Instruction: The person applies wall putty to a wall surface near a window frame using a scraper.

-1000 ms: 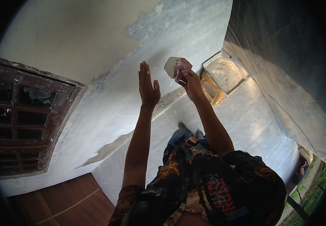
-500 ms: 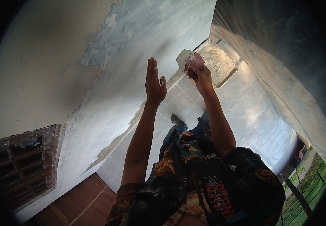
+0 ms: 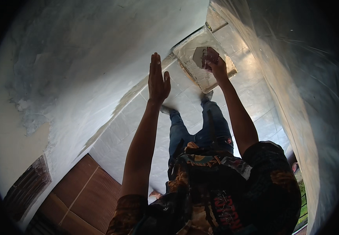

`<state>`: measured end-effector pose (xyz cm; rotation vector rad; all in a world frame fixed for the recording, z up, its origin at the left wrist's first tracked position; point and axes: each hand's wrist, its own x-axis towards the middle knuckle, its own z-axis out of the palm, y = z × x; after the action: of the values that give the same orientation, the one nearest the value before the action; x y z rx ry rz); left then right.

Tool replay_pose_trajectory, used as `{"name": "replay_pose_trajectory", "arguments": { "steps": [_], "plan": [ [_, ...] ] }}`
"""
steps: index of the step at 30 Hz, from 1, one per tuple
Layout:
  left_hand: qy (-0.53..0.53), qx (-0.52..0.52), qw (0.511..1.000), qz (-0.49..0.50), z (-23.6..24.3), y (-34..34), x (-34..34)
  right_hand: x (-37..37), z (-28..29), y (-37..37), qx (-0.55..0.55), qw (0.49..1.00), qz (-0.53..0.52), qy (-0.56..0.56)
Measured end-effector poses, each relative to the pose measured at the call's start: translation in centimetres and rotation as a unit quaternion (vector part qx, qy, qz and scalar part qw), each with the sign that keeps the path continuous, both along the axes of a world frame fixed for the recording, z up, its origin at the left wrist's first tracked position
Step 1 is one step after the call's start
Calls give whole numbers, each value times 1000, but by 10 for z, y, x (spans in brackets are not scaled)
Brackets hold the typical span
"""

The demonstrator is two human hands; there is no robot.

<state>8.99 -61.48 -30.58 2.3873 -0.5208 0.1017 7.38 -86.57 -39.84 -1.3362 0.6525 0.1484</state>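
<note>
My left hand [image 3: 158, 80] is raised beside the patchy plastered wall, open, with straight fingers and an empty palm; pale flecks mark its skin. My right hand [image 3: 218, 69] grips a flat spreader [image 3: 199, 57], pale and dark reddish, with ragged paste on it. The spreader is over a square tray [image 3: 206, 36] holding off-white paste; whether it touches the paste I cannot tell. The tray stands near the foot of the wall, beyond my jeans and feet, and my right hand hides part of it.
The wall [image 3: 71, 51] fills the left, with a dark wooden window frame [image 3: 27, 184] low down. A translucent plastic sheet [image 3: 302, 117] lines the right side. Grey tiles [image 3: 255, 94] cover the floor. A brown panel [image 3: 79, 192] lies at lower left; a little grass shows at lower right.
My right hand and spreader have moved upward and right in the picture, over the tray. The view has shifted: the window has dropped low, and my legs now show. My left hand stays raised.
</note>
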Motion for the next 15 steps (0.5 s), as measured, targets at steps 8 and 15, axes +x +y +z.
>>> {"name": "replay_pose_trajectory", "arguments": {
  "steps": [8, 15],
  "plan": [
    [61, 8, 998, 27, -49, -37, -1, 29, -121, -41, -153, 981, 113, 17],
    [88, 18, 995, 51, -80, -43, -1, 56, -150, -9, -239, 956, 169, 25]
  ]
}}
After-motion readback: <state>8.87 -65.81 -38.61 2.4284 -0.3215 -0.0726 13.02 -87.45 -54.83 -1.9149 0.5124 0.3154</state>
